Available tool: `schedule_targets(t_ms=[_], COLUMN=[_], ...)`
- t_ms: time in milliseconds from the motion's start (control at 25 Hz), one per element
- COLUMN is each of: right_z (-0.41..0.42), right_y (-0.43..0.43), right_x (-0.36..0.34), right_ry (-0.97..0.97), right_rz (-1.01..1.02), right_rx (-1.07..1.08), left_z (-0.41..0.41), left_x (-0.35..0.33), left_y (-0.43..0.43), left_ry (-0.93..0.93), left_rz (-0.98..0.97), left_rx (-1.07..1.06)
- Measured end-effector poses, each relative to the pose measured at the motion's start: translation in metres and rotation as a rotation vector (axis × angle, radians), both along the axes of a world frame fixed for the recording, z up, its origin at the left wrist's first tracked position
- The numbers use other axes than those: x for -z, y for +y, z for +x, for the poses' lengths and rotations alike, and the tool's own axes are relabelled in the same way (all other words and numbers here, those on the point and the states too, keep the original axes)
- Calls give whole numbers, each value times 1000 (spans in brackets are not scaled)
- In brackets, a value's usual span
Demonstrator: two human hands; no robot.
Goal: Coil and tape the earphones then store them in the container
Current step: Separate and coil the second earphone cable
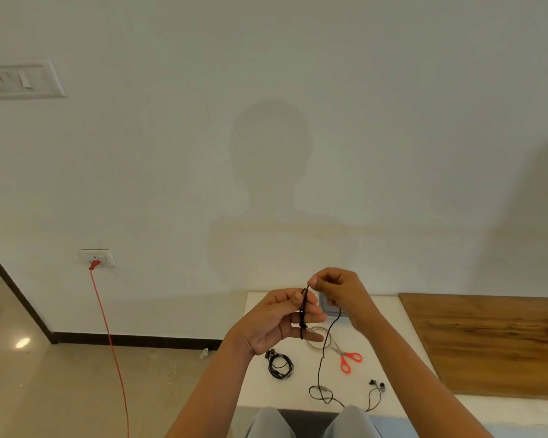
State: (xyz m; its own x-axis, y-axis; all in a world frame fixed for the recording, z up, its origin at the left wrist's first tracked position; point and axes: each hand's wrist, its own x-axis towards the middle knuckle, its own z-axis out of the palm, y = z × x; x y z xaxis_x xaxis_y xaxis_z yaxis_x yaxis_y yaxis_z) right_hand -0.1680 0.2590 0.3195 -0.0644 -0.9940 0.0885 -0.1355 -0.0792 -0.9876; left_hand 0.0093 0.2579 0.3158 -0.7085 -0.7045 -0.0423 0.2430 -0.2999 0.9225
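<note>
**Cable wound over the left fingers, right hand pinching the strand**

Both hands are raised above the white table (260, 390). The left hand (276, 324) is palm-up with its fingers held out nearly straight, and the black earphone cable (303, 311) is looped around them in several turns; the thumb lies against the loops at the forefinger and pins them there. Just above and to the right, the right hand (339, 292) has its fingers curled and pinches the same cable between thumb and forefinger, close to the left fingertips.

From the right hand the free strand drops below the wrist to the table, where it lies in a loose loop near the front edge. It ends in the earbuds (377, 385), below the right forearm and apart from the loop.

Under the left fingertips lies a clear tape roll (318, 338). Just right of it, below the right wrist, are scissors (347, 358) with red handles. Below the left wrist lies a second set of earphones (280, 366), coiled on the table. A grey container (324, 306) shows behind the right hand, mostly hidden by it — its inside cannot be seen.

Right of the right forearm lies a wooden board (487, 343). Far left of the left arm, a red cord (108, 327) hangs from a wall socket (97, 257).
</note>
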Motion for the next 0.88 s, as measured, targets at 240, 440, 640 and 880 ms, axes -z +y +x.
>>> schedule_targets(t_ms=[240, 440, 640, 880], right_z=[25, 33, 29, 13], right_y=[27, 57, 68, 27], right_x=[45, 38, -12, -40], right_ry=[-49, 251, 537, 772], right_rz=[213, 233, 83, -243], right_rx=[-74, -127, -116, 89], left_z=[-1, 9, 12, 10], left_x=[-4, 9, 21, 11], left_y=[-11, -29, -21, -8], left_ry=[195, -1, -277, -298], left_rz=[45, -78, -239, -183], left_rx=[-204, -379, -315, -193])
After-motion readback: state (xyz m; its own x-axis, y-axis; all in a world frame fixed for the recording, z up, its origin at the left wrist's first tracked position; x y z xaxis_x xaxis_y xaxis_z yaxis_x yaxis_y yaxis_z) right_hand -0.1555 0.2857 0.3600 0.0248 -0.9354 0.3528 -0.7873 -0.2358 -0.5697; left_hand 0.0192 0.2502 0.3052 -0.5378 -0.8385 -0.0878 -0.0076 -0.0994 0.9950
